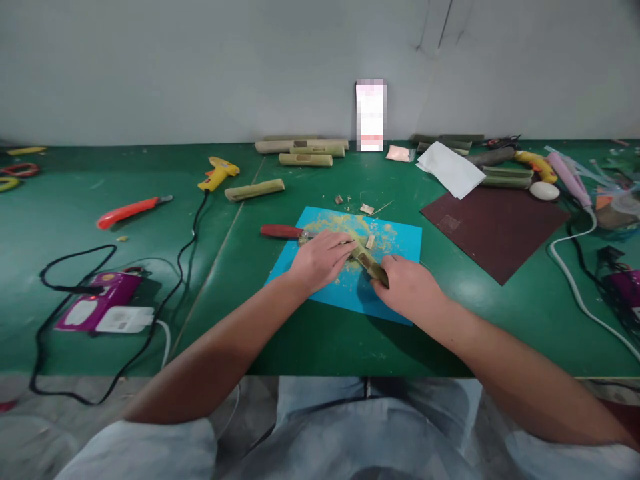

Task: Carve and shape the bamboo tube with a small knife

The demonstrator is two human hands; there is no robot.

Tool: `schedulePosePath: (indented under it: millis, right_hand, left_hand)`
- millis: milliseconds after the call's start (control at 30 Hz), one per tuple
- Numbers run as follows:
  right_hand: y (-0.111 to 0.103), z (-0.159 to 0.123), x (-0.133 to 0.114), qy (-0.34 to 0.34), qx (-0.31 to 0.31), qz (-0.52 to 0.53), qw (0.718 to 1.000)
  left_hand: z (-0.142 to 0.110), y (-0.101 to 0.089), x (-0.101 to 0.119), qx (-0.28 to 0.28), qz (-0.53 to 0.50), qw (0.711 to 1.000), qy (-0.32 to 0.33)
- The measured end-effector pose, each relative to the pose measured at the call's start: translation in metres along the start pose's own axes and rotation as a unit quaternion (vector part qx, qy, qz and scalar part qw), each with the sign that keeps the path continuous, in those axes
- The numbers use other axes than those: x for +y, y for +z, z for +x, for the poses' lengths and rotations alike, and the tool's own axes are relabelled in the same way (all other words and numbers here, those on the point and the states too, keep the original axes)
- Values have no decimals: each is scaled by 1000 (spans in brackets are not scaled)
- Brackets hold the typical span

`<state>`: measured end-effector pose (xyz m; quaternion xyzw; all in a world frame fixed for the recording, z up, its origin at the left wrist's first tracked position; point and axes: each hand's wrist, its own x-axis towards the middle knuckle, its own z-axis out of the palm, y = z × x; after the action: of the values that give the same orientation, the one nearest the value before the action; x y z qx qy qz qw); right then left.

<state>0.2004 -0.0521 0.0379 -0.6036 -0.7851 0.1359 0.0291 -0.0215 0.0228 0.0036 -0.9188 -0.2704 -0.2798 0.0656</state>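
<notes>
On the blue mat (pixel 400 243) lies a short green bamboo piece (pixel 369 261), tilted from upper left to lower right. My right hand (pixel 407 287) is closed round its near end. My left hand (pixel 320 260) is closed over the blade end of a red-handled knife (pixel 280 231), pressing it against the bamboo's far end. Yellowish shavings (pixel 350 227) are scattered over the mat around the hands.
Bamboo tubes (pixel 305 150) lie at the back by the wall and one bamboo tube (pixel 254 190) lies nearer. A yellow glue gun (pixel 217 173), orange cutter (pixel 127 212), purple power strip (pixel 97 303) with cables sit left. Brown sheet (pixel 493 230), white paper (pixel 450 170), tools right.
</notes>
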Motion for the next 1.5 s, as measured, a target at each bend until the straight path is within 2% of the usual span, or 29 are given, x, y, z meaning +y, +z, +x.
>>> schedulePosePath:
  millis: [233,467,700,833,1033,1300,1400,1500]
  right_hand:
    - [-1,0,-1,-2,4,-1,1000]
    - [0,0,-1,3,2,-6,1000]
    - [-2,0,-1,4,-4,-1,1000]
    - [-3,0,-1,1,-5,6,1000]
    - [-3,1,-2,13,-12,10,1000]
    - [-5,-2,-4,11,-21,2,1000]
    - [-5,-1,-3,11,-19,3,1000]
    - [-3,-1,-3,9,-15,2,1000]
  left_hand:
    - [-1,1,-6,-9,-6,1000,12]
    - [-2,4,-7,-10,-30,999,-29]
    - [-8,6,-13,-21,11,1000,20]
    - [-7,4,-18,-15,-9,999,29]
    - [-2,7,-26,18,-22,999,-15]
    - [-4,7,-21,10,0,1000,2]
    - [-2,8,-11,19,15,1000,2]
    - [-1,10,0,19,-5,999,30]
